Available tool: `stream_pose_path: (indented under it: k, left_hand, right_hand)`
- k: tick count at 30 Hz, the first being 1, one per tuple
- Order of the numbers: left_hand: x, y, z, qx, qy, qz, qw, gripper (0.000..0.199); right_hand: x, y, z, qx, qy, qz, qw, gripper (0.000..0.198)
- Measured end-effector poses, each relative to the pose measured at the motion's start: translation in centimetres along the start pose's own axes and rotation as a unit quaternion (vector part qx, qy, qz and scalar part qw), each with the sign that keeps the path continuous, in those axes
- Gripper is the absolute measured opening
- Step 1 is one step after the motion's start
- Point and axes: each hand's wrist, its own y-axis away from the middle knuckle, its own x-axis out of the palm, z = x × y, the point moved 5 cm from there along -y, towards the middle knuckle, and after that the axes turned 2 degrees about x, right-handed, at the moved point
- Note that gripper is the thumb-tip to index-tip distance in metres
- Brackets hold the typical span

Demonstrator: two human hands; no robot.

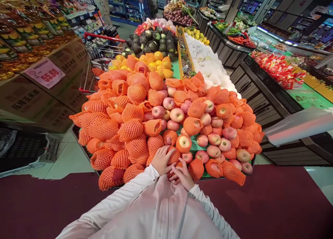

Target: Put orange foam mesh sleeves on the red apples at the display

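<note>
Orange-netted apple (173,155) near the front edge of the fruit heap (135,114), left hand (161,160) at its left, right hand (183,176) just below; fingers of both curved and slightly parted, whether pinching anything cannot tell. Around it, bare apples (177,115) above a green mat (194,146); farther back, dark-netted fruit (153,43), with a red-handled cart (104,37) to the left.
</note>
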Motion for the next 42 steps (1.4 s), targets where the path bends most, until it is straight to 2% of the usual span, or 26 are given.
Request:
stream_pose_path:
  k: [2,3,4,6,8,10,12,13,15,16,18,19,21,25,28,31,34,37,39,42]
  left_hand:
    - [-0.1,0.0,0.0,-0.002,0.005,-0.004,1.000,0.060]
    - [0.0,0.0,0.0,-0.004,0.006,-0.004,1.000,0.060]
    - [0.0,0.0,0.0,-0.006,0.007,-0.004,1.000,0.061]
    - [0.2,0.0,0.0,-0.009,0.010,-0.003,1.000,0.062]
    - [0.3,0.1,0.0,-0.008,0.014,-0.003,1.000,0.064]
    - [0.3,0.1,0.0,-0.007,0.017,-0.006,1.000,0.064]
    - [0.3,0.2,0.1,-0.007,0.018,-0.008,1.000,0.063]
    - [0.3,0.2,0.1,-0.008,0.019,-0.009,1.000,0.063]
    - [0.3,0.2,0.2,-0.008,0.022,-0.009,1.000,0.063]
    - [0.4,0.2,0.2,-0.007,0.024,-0.009,1.000,0.063]
    - [0.6,0.1,0.3,-0.002,0.027,-0.005,1.000,0.065]
    - [0.7,0.1,0.3,0.001,0.026,-0.003,1.000,0.066]
    - [0.9,0.2,0.4,0.000,0.024,-0.002,1.000,0.068]
    - [1.6,0.4,0.8,-0.003,0.026,0.003,1.000,0.070]
    - [2.5,0.5,1.5,0.009,0.019,0.012,1.000,0.076]
    - [3.8,0.4,2.3,0.038,-0.015,0.008,0.999,0.083]
    - [4.7,0.2,2.9,0.063,-0.058,-0.013,0.996,0.079]
    - [4.9,0.2,3.0,0.064,-0.071,-0.030,0.995,0.068]
    - [4.5,0.3,2.9,0.050,-0.055,-0.026,0.997,0.070]
    - [3.5,0.3,2.4,0.030,-0.020,-0.008,0.999,0.075]
  right_hand:
    - [-0.1,-0.2,0.4,-0.038,0.092,-0.006,0.995,0.080]
    - [-0.3,-0.2,0.9,-0.063,0.169,-0.018,0.983,0.077]
    - [-0.4,-0.3,1.6,-0.083,0.261,-0.034,0.961,0.073]
    - [-0.7,-0.5,3.6,-0.102,0.436,-0.065,0.892,0.061]
    - [-0.9,-0.9,6.7,-0.101,0.547,-0.069,0.828,0.048]
    - [-1.0,-1.5,10.8,-0.124,0.592,-0.053,0.794,0.045]
    - [-1.7,-2.4,16.3,-0.190,0.606,-0.126,0.762,0.047]
    - [-2.1,-2.8,19.3,-0.247,0.596,-0.179,0.743,0.048]
    - [-2.7,-4.4,24.6,-0.348,0.568,-0.241,0.705,0.053]
    - [-3.1,-5.5,26.9,-0.371,0.556,-0.274,0.692,0.055]
    - [-4.0,-8.9,30.8,-0.351,0.562,-0.329,0.673,0.061]
    - [-4.4,-11.0,32.4,-0.318,0.578,-0.350,0.666,0.061]
    - [-4.9,-15.3,35.0,-0.260,0.610,-0.347,0.664,0.062]
    - [-6.2,-22.3,39.7,-0.193,0.629,-0.340,0.672,0.090]
    - [-7.8,-25.7,42.4,-0.162,0.650,-0.329,0.666,0.095]
    - [-9.3,-27.9,43.8,-0.157,0.670,-0.298,0.662,0.099]
    - [-10.5,-29.3,43.8,-0.144,0.684,-0.269,0.662,0.111]
    - [-10.8,-29.3,43.5,-0.145,0.692,-0.262,0.657,0.091]
    - [-10.4,-28.2,43.9,-0.168,0.693,-0.273,0.646,0.074]
    - [-9.4,-24.2,45.1,-0.222,0.683,-0.301,0.628,0.065]
